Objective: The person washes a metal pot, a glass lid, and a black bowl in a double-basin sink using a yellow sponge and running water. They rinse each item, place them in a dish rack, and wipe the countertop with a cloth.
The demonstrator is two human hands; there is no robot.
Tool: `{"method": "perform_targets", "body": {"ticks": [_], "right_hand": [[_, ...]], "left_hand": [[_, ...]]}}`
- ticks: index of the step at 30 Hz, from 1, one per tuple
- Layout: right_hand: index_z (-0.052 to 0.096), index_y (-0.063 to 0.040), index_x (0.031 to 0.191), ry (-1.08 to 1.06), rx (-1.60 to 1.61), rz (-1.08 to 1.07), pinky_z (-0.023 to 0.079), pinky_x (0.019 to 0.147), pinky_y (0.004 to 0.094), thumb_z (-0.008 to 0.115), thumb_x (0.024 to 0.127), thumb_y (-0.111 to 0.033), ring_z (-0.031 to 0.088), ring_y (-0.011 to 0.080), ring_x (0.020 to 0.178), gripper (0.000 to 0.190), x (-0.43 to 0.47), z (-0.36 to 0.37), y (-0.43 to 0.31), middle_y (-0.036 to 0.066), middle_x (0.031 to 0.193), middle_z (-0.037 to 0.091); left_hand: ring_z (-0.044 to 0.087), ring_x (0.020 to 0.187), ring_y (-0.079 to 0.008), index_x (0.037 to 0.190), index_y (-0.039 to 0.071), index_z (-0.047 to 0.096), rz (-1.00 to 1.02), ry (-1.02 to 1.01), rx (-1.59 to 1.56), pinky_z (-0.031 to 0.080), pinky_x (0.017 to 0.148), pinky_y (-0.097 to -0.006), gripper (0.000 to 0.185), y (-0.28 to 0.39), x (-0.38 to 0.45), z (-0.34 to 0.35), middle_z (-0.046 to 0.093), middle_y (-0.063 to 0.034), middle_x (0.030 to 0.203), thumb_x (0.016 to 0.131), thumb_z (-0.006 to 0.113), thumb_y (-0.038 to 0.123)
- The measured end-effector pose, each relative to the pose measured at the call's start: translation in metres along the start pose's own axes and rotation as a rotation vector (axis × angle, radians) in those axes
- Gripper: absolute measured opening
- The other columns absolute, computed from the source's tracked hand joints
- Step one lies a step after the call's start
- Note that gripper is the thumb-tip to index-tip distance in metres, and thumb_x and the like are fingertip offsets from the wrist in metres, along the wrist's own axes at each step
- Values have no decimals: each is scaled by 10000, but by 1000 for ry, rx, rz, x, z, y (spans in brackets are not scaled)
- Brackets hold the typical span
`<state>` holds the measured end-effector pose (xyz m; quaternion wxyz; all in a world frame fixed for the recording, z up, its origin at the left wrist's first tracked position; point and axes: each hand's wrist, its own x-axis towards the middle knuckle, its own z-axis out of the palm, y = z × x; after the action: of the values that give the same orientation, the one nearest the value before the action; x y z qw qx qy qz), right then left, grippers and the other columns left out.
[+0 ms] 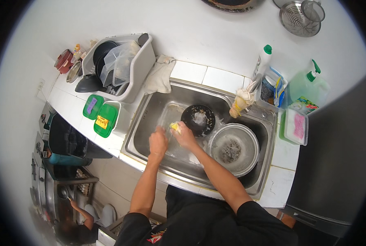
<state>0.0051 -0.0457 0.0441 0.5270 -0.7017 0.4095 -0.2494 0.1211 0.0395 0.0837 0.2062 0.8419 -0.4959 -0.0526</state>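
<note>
Over the left part of the stainless steel sink (146, 123), my right hand (185, 136) grips a yellow sponge (175, 126) with suds on it. My left hand (158, 142) is beside it, fingers curled and blurred by motion; whether it holds something thin I cannot tell. Just past my right hand lies a round black dish (209, 115), with foam and pale food bits inside. To the right sits a round metal pot (215, 147) holding cloudy water and dark residue. The faucet (241, 100), wrapped in cloth, reaches over the sink's back edge.
A grey dish rack (143, 69) with dishes and a rag (160, 75) are at the back left, near green-lidded containers (110, 113). At right stand a scrubber caddy (264, 103), a soap bottle (302, 86) and a sponge tub (289, 130). Another person (81, 227) works at lower left.
</note>
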Motion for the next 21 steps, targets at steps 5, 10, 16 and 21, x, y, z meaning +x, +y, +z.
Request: {"method": "perform_targets", "body": {"ticks": [5,10,16,21], "right_hand": [[575,-58,1198,298,120,-95,519,830,460,745,836,-261,671,420,940,448,-14,-12,-49,238,1006,689],[654,-26,1145,366,-164,-823,551,792,455,705,755,-32,680,402,897,393,-18,-39,-91,193,1022,682],[695,-37,1068,370,-232,-614,543,846,439,629,740,59,648,366,987,348,-18,-91,-89,188,1019,674],[704,-45,1001,365,-167,-598,533,820,436,642,734,42,634,382,937,288,-31,-120,-79,168,989,661]], "left_hand": [[690,693,-396,910,16,592,-6,179,-431,518,620,-470,279,12,-2,-67,707,-190,751,1043,483,235],[684,633,-333,881,9,601,45,137,-538,508,590,-388,344,45,-9,-103,711,-157,736,1057,478,278],[559,536,-378,844,-8,599,121,37,-691,436,533,-403,367,68,-9,-109,559,-223,634,1052,483,270],[514,533,-407,827,-6,601,226,6,-600,407,523,-434,353,79,-10,-95,530,-229,614,1037,513,264]]}}
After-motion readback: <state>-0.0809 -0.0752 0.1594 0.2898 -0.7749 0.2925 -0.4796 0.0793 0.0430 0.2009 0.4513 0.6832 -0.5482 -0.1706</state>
